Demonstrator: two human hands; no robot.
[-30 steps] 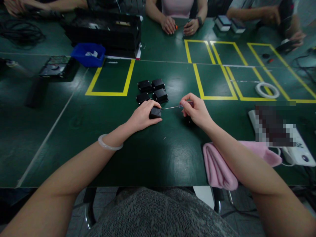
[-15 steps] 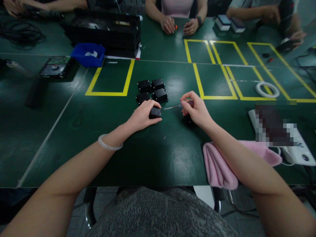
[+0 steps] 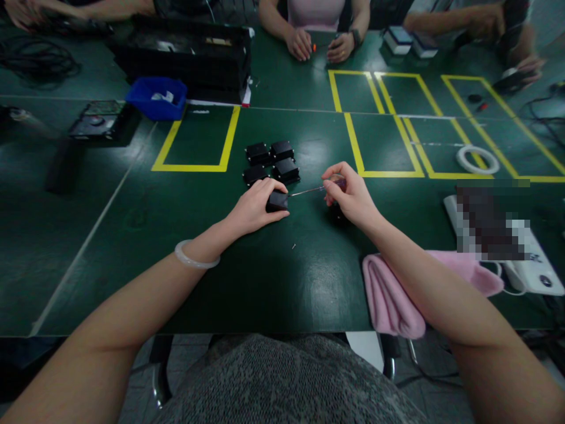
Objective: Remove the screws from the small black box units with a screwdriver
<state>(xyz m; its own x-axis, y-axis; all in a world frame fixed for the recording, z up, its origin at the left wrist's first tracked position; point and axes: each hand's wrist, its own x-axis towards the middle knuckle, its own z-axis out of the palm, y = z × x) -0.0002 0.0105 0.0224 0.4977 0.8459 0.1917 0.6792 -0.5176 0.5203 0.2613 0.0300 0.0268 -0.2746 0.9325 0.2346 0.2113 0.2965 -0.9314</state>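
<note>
My left hand (image 3: 258, 207) is closed around a small black box (image 3: 278, 201) and holds it on the green table. In my right hand (image 3: 346, 194) is a screwdriver (image 3: 306, 191), its handle pinched between thumb and fingers. The thin shaft points left, and its tip meets the right side of the box. Just beyond my left hand lie several similar black boxes (image 3: 286, 169) in a cluster. A tiny screw (image 3: 293, 246) rests on the table nearer to me. Under my right hand, small dark parts (image 3: 338, 215) are partly hidden.
A blue bin (image 3: 158, 99) and a large black case (image 3: 189, 56) stand at the back left. A pink cloth (image 3: 391, 297) hangs over the front edge by my right forearm, near a white power strip (image 3: 541, 265). A tape roll (image 3: 477, 160) lies right. Co-workers' hands (image 3: 320, 46) are across the table.
</note>
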